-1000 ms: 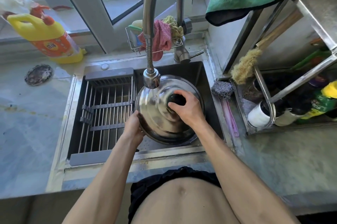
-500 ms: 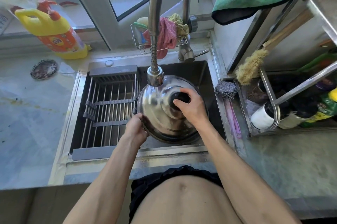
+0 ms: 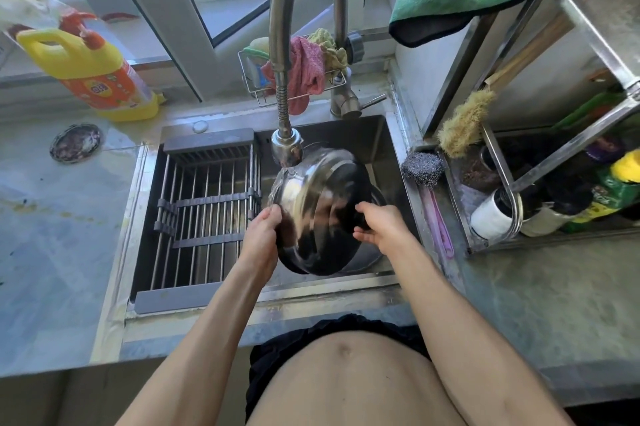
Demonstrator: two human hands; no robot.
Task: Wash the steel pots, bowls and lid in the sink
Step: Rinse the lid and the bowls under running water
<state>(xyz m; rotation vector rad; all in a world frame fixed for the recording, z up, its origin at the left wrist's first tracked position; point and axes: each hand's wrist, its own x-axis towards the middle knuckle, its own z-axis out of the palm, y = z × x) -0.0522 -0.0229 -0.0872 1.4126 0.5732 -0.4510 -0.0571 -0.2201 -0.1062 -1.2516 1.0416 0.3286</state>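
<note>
The steel lid [image 3: 313, 214] is tipped up on its edge over the sink [image 3: 263, 290], directly under the faucet head [image 3: 285, 148], and water runs onto its upper rim. My left hand [image 3: 263, 235] grips the rim on the left side. At the black knob on the right side, my right hand [image 3: 379, 228] has its fingers curled round the knob. Below the lid, part of another steel vessel [image 3: 369, 257] shows in the sink; the rest of it is hidden.
A sliding drain rack [image 3: 207, 203] covers the sink's left half. A steel wool pad [image 3: 422, 165] and pink brush lie on the right rim beside a metal shelf rack [image 3: 519, 200] of bottles. A yellow detergent bottle [image 3: 93, 75] stands back left, and a wire basket of cloths [image 3: 304, 72] sits behind the faucet.
The lid has been tilted from lying dome-up to standing on its edge, with its top now turned right. My left hand slid up along the rim. The right hand stays at the knob.
</note>
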